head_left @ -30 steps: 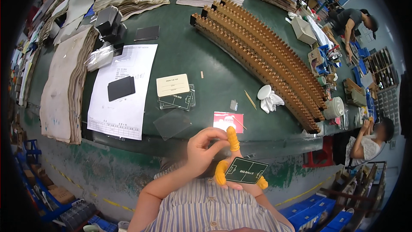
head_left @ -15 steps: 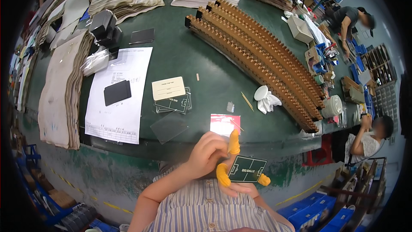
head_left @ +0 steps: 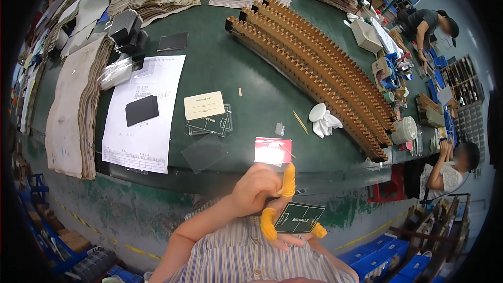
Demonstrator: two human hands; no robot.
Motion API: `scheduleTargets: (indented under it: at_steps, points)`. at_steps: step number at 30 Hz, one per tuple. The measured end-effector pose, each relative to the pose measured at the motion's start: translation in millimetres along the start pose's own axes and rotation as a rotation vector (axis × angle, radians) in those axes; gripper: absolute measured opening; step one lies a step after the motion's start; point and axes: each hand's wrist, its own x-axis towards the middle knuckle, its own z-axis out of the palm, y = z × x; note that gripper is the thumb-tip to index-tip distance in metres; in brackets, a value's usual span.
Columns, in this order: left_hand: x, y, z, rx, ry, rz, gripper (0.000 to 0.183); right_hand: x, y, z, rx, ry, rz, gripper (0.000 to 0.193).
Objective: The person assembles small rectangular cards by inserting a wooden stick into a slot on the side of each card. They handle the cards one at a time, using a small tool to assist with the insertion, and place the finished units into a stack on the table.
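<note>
My right hand (head_left: 287,240) wears yellow finger cots and grips a dark green card (head_left: 299,217) with white pitch lines. One cot-covered finger (head_left: 288,180) points up. My left hand (head_left: 256,187) is closed, its fingertips against or just beside that raised finger; what they pinch, if anything, is hidden. Beyond the hands, on the table's near edge, a red and white piece (head_left: 273,150) lies with a thin stick across it. To its left, a cream card (head_left: 204,105) rests on several green cards (head_left: 210,124), near a clear film sheet (head_left: 205,154).
Long notched wooden racks (head_left: 309,71) cross the table's right side. A crumpled white cloth (head_left: 327,126) and thin sticks (head_left: 300,121) lie beside them. On the left are a printed sheet (head_left: 137,141), dark cards (head_left: 142,110) and paper stacks (head_left: 73,120). Two other people work at the right.
The green card in my right hand has shifted slightly left and down. My left hand has curled tighter and moved a little lower by the raised finger.
</note>
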Motion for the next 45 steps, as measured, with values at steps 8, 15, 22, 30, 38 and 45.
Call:
scheduleTargets:
  at_steps: [8,15,22,30,38,45]
  points:
    - [-31.8,-14.6,4.4,-0.126,0.144,-0.172,0.025,4.4,32.5,-7.4,0.149,-0.125,-0.078,0.064]
    - [-22.4,-6.8,5.9,-0.185,0.158,-0.361,0.016,15.8,46.1,-13.0,0.223,-0.185,-0.155,0.063]
    - [-33.8,-9.5,2.0,-0.053,0.051,-0.133,0.019,12.0,28.7,6.2,0.169,-0.021,0.085,0.055]
    - [-24.8,-11.7,-1.5,-0.178,0.153,-0.189,0.016,19.3,9.8,18.6,-0.100,0.037,0.107,0.047]
    - [-25.4,5.2,-9.5,-0.354,0.057,-0.523,0.023,10.3,22.7,-11.0,-0.274,0.039,-0.031,0.128]
    - [-34.5,12.7,-20.5,-0.956,0.325,-0.757,0.106,15.3,14.1,-1.8,-0.952,0.430,-0.236,0.142]
